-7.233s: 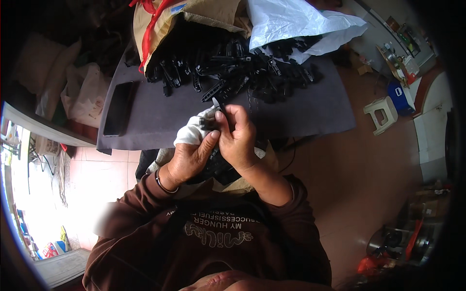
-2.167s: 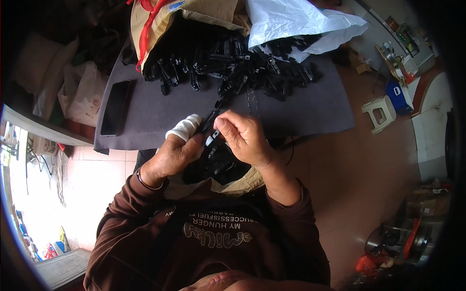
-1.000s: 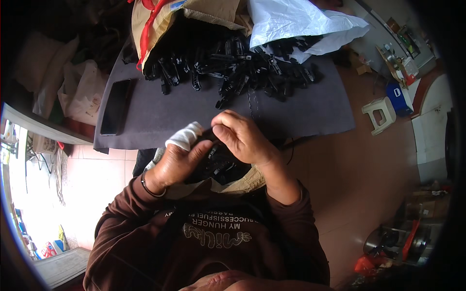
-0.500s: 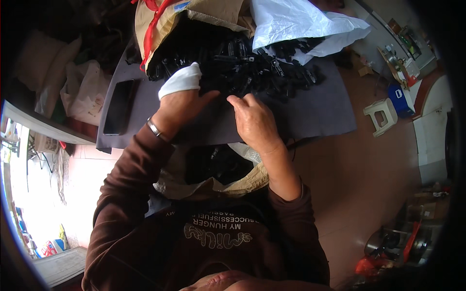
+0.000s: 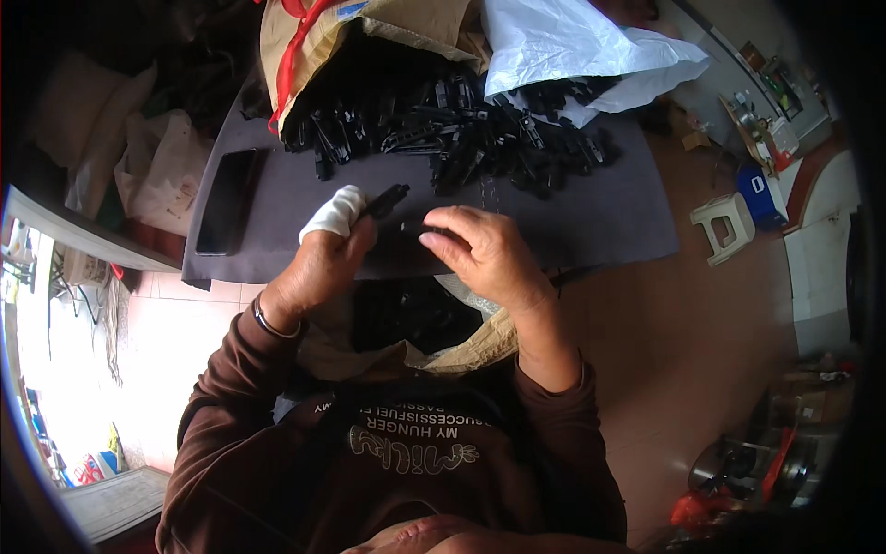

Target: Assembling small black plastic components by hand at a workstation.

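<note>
A small black plastic piece [image 5: 386, 199] is sitting pinched in the left hand [image 5: 318, 268], just above the near edge of the dark grey table [image 5: 609, 208]; the fingers are closing on it and a white wrapping [image 5: 333, 211] is covering 1 of them. The right hand [image 5: 487, 254] is curling beside it with another small black part [image 5: 426, 228] at its fingertips; whether it is actually gripping that part is hard to tell. Beyond both hands a heap of black plastic parts [image 5: 461, 129] is spilling out of a torn brown paper sack [image 5: 406, 18], with a white plastic bag [image 5: 572, 42] lying next to it. A dark phone [image 5: 226, 201] is resting on the table's left side
</note>
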`<control>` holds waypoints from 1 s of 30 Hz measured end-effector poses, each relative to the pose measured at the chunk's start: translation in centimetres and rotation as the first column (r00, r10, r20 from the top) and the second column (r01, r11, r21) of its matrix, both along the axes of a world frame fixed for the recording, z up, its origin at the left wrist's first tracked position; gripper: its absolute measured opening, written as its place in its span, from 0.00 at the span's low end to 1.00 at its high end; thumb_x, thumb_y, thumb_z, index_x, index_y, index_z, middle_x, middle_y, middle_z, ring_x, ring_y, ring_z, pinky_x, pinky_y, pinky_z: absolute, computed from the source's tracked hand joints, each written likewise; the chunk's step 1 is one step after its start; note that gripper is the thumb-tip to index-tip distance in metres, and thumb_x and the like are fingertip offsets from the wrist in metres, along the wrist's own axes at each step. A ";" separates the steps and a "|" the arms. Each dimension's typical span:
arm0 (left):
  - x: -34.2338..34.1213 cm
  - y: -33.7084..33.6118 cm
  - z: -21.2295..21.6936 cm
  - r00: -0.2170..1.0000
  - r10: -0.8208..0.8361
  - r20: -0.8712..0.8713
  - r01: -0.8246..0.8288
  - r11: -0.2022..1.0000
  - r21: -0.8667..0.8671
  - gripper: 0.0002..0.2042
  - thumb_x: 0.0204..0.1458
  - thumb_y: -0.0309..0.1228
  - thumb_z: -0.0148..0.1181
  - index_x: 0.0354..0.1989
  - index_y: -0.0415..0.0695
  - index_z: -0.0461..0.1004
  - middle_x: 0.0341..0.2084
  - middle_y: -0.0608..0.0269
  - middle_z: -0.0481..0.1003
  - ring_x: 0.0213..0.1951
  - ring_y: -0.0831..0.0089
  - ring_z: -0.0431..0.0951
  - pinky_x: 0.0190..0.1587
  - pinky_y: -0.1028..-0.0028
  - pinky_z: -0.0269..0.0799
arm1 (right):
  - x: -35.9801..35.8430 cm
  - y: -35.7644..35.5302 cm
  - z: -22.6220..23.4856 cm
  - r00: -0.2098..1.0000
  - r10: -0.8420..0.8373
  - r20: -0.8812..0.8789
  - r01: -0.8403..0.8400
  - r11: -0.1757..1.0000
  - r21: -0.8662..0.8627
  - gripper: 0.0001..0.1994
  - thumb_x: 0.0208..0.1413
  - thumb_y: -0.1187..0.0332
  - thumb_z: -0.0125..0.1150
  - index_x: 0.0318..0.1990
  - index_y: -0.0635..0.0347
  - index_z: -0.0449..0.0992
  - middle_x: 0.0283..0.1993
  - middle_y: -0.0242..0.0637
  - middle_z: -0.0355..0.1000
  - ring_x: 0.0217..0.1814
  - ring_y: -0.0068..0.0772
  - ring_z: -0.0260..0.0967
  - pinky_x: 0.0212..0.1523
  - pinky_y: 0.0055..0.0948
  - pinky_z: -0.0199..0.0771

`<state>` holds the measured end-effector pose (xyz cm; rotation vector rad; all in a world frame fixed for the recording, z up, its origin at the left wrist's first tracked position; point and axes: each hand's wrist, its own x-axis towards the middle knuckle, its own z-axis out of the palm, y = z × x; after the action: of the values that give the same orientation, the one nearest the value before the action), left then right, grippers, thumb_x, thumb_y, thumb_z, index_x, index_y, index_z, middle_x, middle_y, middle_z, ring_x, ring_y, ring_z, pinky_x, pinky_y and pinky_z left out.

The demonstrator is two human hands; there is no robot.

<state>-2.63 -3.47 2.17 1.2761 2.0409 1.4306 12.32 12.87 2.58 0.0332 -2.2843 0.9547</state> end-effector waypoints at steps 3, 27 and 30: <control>0.5 -0.6 -0.7 0.997 -0.030 0.067 0.029 1.000 0.004 0.12 0.54 0.21 0.51 0.47 0.34 0.68 0.32 0.55 0.72 0.34 0.69 0.73 0.38 0.72 0.69 | -0.1 -0.7 0.5 0.997 0.080 -0.013 -0.080 0.996 -0.028 0.08 0.54 0.73 0.62 0.41 0.63 0.75 0.28 0.39 0.73 0.26 0.33 0.71 0.28 0.26 0.71; 5.2 0.0 -0.6 0.960 -0.256 -0.108 0.272 0.946 0.174 0.08 0.51 0.22 0.60 0.36 0.35 0.68 0.28 0.49 0.69 0.27 0.51 0.70 0.30 0.67 0.67 | -1.2 -2.3 -2.7 0.966 -0.172 -0.194 0.169 0.985 -0.034 0.14 0.58 0.72 0.52 0.19 0.62 0.64 0.18 0.41 0.61 0.19 0.46 0.61 0.20 0.38 0.62; 4.2 -0.3 0.4 0.970 -0.235 -0.053 0.240 0.963 0.126 0.09 0.52 0.24 0.61 0.36 0.33 0.69 0.30 0.52 0.69 0.31 0.61 0.70 0.35 0.69 0.67 | -1.5 -1.5 -1.9 0.992 0.034 -0.119 -0.057 0.979 -0.196 0.13 0.60 0.67 0.53 0.24 0.64 0.67 0.18 0.41 0.61 0.19 0.46 0.60 0.21 0.36 0.63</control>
<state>1.57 -3.77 2.53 1.5545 1.7680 1.4566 10.86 11.33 0.66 0.0542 -2.0818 1.1706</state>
